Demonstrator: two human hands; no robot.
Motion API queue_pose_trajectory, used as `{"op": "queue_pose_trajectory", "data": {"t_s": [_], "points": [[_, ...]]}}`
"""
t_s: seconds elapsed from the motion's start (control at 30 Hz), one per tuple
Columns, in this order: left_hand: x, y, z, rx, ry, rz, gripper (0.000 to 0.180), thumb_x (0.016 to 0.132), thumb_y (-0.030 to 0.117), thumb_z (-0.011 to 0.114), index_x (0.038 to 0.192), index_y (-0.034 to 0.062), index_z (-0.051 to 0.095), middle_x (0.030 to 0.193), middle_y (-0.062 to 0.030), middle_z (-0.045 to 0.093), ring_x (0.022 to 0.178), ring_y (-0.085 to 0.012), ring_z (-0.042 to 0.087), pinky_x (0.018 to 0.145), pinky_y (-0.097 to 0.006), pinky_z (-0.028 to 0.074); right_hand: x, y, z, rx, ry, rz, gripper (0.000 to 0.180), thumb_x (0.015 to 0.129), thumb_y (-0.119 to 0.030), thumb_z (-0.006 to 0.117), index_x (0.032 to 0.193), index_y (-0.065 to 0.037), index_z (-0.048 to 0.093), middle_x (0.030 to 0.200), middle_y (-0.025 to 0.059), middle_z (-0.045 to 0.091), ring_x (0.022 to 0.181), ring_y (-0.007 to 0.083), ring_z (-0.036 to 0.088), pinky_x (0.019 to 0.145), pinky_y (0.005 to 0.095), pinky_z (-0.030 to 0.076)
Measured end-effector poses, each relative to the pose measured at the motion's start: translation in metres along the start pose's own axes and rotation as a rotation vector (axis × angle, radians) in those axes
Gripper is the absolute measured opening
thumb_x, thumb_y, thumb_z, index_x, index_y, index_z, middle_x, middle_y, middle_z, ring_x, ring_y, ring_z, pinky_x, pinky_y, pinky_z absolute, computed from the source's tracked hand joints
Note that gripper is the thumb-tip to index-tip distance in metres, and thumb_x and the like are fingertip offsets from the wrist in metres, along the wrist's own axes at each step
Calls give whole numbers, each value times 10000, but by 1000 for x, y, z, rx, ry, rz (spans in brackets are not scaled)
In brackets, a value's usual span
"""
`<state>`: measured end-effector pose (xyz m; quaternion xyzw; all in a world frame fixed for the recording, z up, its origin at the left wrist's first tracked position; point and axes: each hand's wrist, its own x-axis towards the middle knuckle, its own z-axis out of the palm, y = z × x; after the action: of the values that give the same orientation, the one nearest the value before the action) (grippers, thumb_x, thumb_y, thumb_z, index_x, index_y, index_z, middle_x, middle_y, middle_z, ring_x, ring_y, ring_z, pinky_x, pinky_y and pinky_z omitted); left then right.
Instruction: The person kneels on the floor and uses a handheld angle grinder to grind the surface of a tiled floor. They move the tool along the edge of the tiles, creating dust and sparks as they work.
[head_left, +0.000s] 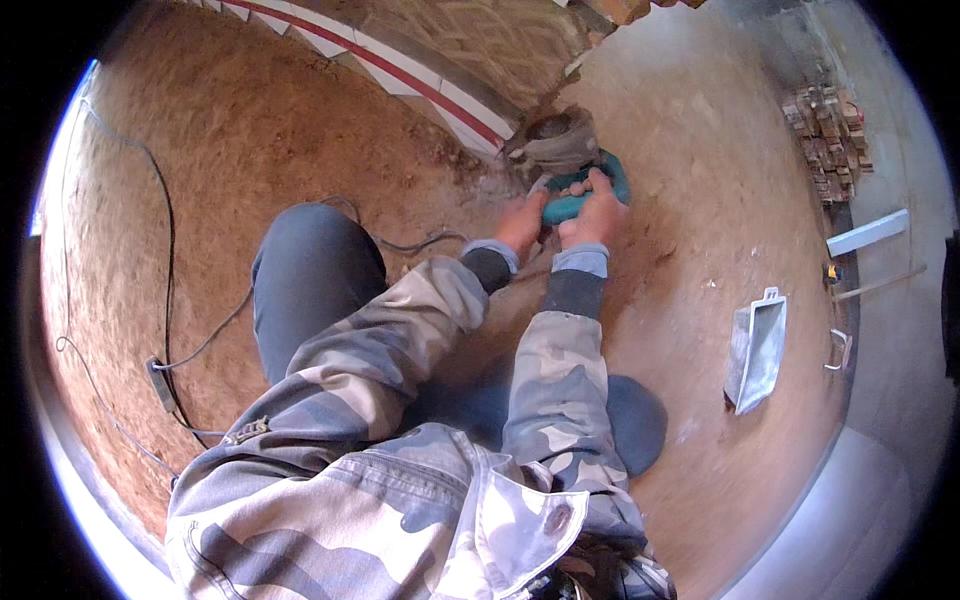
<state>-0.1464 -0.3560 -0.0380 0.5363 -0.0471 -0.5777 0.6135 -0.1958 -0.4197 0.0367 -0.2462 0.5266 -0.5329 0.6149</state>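
Note:
Both hands close round a teal corded power tool point(618, 180) with a loop-shaped handle; its exact kind is not clear. My right hand point(594, 212) wraps the handle's near side, its thumb lying on top. My left hand point(520, 222) grips just left of it, with its fingers partly hidden. Ahead of the handle, a dusty, rounded grey-brown part point(560, 145) sits low by the end of a tiled edge. Whether it belongs to the tool I cannot tell. Dust blurs the ground around it.
A black cable point(168, 240) runs over the dirt floor at left to a power strip point(160, 385). White tiles with a red stripe point(400, 75) curve along the far side. At right lie a metal scoop-like container point(757, 350), a white strip point(868, 232) and stacked wood pieces point(828, 140).

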Motion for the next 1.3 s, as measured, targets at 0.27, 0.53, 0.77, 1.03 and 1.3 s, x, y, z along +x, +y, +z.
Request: {"op": "queue_pose_trajectory", "data": {"t_s": [0.27,0.53,0.77,1.03,1.3], "points": [[29,-21,-9,-80,25,-25,395,924,371,553,995,-8,638,851,-79,632,706,-191,589,588,-355,449,-5,1,9,-12,-1,6,170,862,-40,614,737,-54,499,637,42,476,528,181,501,486,380,456],[29,-13,-5,-45,13,10,403,920,367,552,931,-25,648,790,-99,628,652,-195,583,551,-355,439,0,-5,10,-8,-3,32,148,870,-54,607,757,-49,512,635,45,479,530,185,501,487,384,463],[2,2,12,-158,-5,14,423,916,371,544,854,-34,648,718,-99,606,588,-197,551,521,-353,413,-10,-20,11,-41,-43,-64,111,855,-40,614,785,-43,528,639,40,482,528,185,503,487,378,461],[12,10,-2,-95,-79,37,349,929,337,532,931,3,635,792,-81,614,634,-190,559,535,-347,418,-9,-15,24,-100,2,-57,173,847,-63,622,725,-36,502,637,59,503,523,180,509,458,362,446],[0,11,15,-133,-33,10,415,918,377,529,808,-9,636,720,-91,590,571,-181,520,502,-355,379,-13,-29,17,-96,-14,-13,165,864,-73,620,740,-25,523,644,59,495,541,179,510,492,374,466]]}}
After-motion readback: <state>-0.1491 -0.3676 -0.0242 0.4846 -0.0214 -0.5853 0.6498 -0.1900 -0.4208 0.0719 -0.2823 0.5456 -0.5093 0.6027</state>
